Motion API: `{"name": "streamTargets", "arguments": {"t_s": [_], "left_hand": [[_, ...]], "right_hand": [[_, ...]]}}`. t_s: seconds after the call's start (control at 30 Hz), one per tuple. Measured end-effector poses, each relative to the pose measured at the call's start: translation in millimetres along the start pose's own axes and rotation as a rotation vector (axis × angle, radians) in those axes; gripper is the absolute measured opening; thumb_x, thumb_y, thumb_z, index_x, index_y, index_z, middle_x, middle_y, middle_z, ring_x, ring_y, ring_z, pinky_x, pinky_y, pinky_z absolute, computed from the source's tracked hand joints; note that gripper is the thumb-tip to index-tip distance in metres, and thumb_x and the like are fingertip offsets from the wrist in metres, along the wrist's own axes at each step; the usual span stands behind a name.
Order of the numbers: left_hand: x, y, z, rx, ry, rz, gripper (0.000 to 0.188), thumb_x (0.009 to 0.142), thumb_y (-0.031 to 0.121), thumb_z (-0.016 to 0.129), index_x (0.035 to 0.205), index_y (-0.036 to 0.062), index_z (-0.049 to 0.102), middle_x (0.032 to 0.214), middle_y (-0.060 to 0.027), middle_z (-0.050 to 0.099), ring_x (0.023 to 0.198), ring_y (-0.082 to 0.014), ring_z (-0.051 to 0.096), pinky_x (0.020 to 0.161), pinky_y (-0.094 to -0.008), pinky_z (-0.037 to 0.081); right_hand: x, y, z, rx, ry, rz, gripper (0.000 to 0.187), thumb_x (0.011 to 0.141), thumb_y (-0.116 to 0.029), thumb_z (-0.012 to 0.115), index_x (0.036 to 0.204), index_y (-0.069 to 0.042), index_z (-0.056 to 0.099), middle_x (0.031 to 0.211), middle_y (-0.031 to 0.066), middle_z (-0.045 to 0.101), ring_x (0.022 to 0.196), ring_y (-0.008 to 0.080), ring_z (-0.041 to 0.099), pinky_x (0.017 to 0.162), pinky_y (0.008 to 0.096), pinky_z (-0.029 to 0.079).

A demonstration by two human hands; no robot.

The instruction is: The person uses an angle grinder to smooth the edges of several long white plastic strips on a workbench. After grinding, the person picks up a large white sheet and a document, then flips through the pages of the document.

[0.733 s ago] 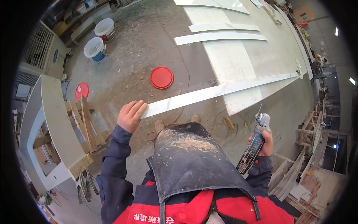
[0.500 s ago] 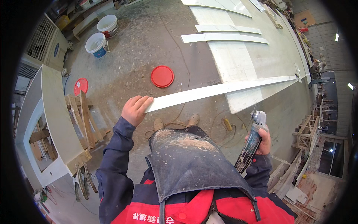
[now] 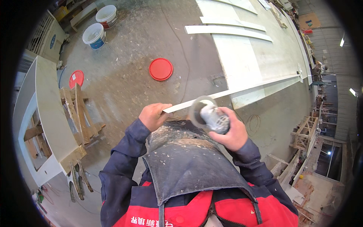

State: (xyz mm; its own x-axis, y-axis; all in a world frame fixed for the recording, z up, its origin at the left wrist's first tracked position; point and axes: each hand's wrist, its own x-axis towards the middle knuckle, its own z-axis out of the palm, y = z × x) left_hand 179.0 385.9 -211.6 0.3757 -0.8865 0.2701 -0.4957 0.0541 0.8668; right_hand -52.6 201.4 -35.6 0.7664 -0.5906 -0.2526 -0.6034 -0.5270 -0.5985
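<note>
My left hand grips the near end of a long white stone-like strip. The strip reaches away to the right, its far part over a large pale slab, and shows a narrow edge to me. In my right hand is an angle grinder, fingers wrapped round its body. Its round disc is smeared by motion and sits at or just in front of the strip, a short way right of my left hand. Whether the disc touches the strip I cannot tell.
Two more white strips lie across the slab's far part. On the floor are a red lid, another red lid and two white buckets. A pale frame with clamps and wooden boards stands at left.
My right hand has brought the grinder leftward, up against or near the strip. The strip has turned to show a thinner edge. My left hand has shifted right with the strip's end.
</note>
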Motion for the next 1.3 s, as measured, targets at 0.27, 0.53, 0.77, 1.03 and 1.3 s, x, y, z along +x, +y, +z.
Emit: {"name": "streamTargets", "arguments": {"t_s": [0.27, 0.53, 0.77, 1.03, 1.3], "left_hand": [[3.1, -4.6, 1.2, 0.006, -0.044, -0.025, 0.034, 0.083, 0.003, 0.074, 0.117, 0.0038, 0.071, 0.098, -0.0173, 0.073, 0.090, -0.0376, 0.071, 0.081, -0.0422, 0.057], [10.3, 3.0, 0.5, -0.028, -0.058, -0.026, 0.033, 0.082, 0.002, 0.073, 0.116, 0.0053, 0.072, 0.095, -0.0164, 0.073, 0.087, -0.0367, 0.071, 0.076, -0.0421, 0.057], [5.7, 0.1, -0.2, 0.043, -0.006, 0.020, 0.036, 0.081, 0.001, 0.076, 0.117, 0.0030, 0.070, 0.093, -0.0174, 0.072, 0.084, -0.0367, 0.070, 0.073, -0.0412, 0.056], [6.1, 4.6, -4.1, 0.102, -0.051, -0.011, 0.039, 0.081, 0.000, 0.077, 0.119, 0.0022, 0.070, 0.094, -0.0184, 0.073, 0.083, -0.0369, 0.071, 0.073, -0.0410, 0.057], [8.2, 5.9, -1.7, 0.085, -0.028, -0.043, 0.037, 0.081, 0.000, 0.076, 0.118, 0.0019, 0.071, 0.095, -0.0188, 0.074, 0.084, -0.0364, 0.072, 0.075, -0.0403, 0.058]], "right_hand": [[21.8, -28.5, 32.5, -0.115, -0.230, -0.115, 0.079, 0.073, -0.032, 0.086, 0.141, -0.010, 0.053, 0.119, 0.0197, 0.070, 0.104, 0.0369, 0.071, 0.089, 0.0417, 0.057], [26.3, -36.5, 30.9, -0.113, -0.326, -0.104, 0.077, 0.073, -0.031, 0.085, 0.140, -0.009, 0.053, 0.122, 0.0195, 0.068, 0.107, 0.0373, 0.069, 0.089, 0.0416, 0.056], [23.2, 8.7, 0.9, -0.144, -0.161, 0.009, 0.079, 0.076, -0.037, 0.083, 0.142, -0.013, 0.048, 0.117, 0.0213, 0.069, 0.104, 0.0394, 0.070, 0.088, 0.0439, 0.057], [30.3, 103.1, -59.8, -0.140, 0.157, 0.268, 0.077, 0.073, -0.038, 0.083, 0.138, -0.010, 0.053, 0.116, 0.0230, 0.071, 0.105, 0.0389, 0.071, 0.092, 0.0429, 0.055], [50.7, 229.5, -121.0, -0.088, 0.559, 0.436, 0.079, 0.074, -0.036, 0.086, 0.139, -0.004, 0.054, 0.125, 0.0212, 0.068, 0.112, 0.0315, 0.068, 0.098, 0.0403, 0.052]]}}
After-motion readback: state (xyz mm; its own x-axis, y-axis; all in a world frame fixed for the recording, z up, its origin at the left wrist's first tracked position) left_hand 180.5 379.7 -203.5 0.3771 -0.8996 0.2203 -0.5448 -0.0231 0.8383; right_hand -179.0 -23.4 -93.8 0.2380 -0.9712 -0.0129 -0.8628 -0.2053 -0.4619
